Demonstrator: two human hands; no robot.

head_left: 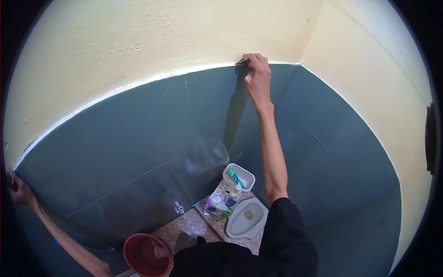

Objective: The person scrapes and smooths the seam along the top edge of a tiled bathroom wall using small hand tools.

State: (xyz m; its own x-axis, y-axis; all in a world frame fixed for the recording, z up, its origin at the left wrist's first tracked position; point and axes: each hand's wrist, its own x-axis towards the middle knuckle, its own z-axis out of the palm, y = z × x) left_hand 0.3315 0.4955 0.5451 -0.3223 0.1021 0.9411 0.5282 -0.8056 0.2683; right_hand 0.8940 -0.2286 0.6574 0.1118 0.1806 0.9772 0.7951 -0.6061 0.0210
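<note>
High on the wall, my right hand (258, 76) is closed on a small thin flat piece (242, 61), dark with a pale edge. It presses this piece against the white strip (138, 83) where the dark tiles meet the cream paint. Its exact kind is too small to make out. At the far left, my left hand (22, 191) is by the lower end of that strip, its fingers curled around something dark that I cannot make out. Dark blue-grey tiles (138, 129) fill the wall between my two arms.
Below me stand a red bucket (131, 258) with a dipper inside and a grey squat toilet (235, 226). White plastic baskets (251, 177) with toiletries sit in the corner by the wall. A tap (178, 207) sticks out low on the tiles, above the patterned floor (173, 228).
</note>
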